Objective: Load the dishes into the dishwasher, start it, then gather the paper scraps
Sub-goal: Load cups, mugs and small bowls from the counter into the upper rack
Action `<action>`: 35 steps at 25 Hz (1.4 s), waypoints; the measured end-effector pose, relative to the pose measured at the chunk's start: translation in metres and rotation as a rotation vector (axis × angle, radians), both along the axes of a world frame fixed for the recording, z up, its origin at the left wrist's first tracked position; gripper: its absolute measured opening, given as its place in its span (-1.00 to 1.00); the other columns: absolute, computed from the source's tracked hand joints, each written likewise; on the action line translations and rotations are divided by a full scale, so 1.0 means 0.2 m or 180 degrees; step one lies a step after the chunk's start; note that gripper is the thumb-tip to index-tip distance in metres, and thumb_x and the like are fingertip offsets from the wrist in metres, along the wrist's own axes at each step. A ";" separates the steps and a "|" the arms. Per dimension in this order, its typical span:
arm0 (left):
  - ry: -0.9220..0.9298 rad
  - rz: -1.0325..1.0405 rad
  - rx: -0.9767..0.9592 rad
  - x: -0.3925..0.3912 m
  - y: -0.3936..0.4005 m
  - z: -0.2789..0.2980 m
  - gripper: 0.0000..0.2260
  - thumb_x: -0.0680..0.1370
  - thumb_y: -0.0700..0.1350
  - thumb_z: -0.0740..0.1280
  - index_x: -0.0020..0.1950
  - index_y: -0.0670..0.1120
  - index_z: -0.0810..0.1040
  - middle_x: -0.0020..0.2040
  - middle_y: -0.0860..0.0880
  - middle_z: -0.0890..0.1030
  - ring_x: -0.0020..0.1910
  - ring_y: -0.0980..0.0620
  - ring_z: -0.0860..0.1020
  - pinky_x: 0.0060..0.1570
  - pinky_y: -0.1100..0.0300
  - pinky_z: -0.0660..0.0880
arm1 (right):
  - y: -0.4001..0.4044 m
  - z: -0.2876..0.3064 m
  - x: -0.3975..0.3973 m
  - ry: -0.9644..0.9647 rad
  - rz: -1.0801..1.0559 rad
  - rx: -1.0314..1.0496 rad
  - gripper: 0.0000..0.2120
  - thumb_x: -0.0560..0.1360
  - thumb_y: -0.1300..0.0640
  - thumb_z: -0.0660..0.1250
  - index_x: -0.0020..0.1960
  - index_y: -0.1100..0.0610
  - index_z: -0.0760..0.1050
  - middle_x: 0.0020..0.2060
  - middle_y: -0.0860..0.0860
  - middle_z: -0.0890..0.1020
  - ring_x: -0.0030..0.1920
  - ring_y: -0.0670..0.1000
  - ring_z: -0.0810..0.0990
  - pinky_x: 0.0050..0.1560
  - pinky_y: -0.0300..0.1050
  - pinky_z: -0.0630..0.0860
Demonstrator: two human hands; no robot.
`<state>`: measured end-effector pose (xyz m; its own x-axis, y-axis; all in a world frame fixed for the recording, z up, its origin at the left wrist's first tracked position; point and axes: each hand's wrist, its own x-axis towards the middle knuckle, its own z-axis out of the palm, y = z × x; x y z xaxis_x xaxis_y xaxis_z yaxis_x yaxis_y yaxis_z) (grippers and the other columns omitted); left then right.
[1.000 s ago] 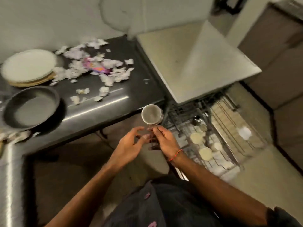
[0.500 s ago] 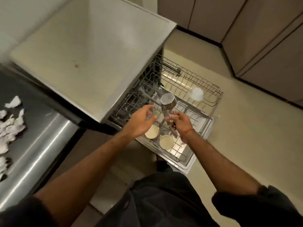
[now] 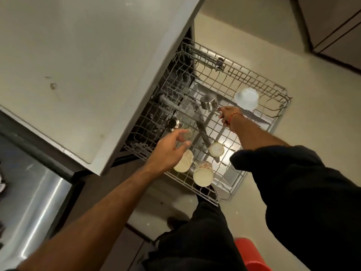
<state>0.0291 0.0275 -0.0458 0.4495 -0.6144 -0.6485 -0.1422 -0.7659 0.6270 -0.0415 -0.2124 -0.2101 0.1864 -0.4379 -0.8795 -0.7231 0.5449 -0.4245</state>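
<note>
From the head camera, the right hand (image 3: 227,115) pinches the handle of a small steel cup (image 3: 209,101), holding it over the far middle of the pulled-out dishwasher rack (image 3: 259,83). The left hand (image 3: 172,151), fingers loosely spread and gripping nothing, hovers above upturned cream cups (image 3: 203,174) at the rack's near left.

Grey wire rack (image 3: 259,85) holding a silver steel cup (image 3: 208,101), a translucent white container (image 3: 246,98) and cream mugs, the near one (image 3: 203,173) with a reddish speckled print. Red thread bracelet (image 3: 233,116) on the right wrist; black sleeve (image 3: 304,184); red object (image 3: 252,255) at near right
</note>
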 end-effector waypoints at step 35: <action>0.0171 0.0160 0.0053 0.04 -0.16 -0.17 -0.67 0.67 -0.04 0.26 0.45 -0.01 0.45 0.29 0.02 0.54 0.15 -0.01 0.59 0.22 -0.09 0.57 | -0.09 -0.42 0.18 -0.0091 0.1836 -0.1875 -0.59 0.54 0.02 0.32 0.33 0.11 0.39 0.35 0.15 0.31 0.30 0.23 0.35 0.36 0.19 0.39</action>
<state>0.0362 -0.0047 -0.0800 0.4439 -0.5808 -0.6824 -0.0697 -0.7816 0.6198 -0.0064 -0.2299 -0.2948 0.5419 -0.6545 -0.5272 -0.8058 -0.2264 -0.5472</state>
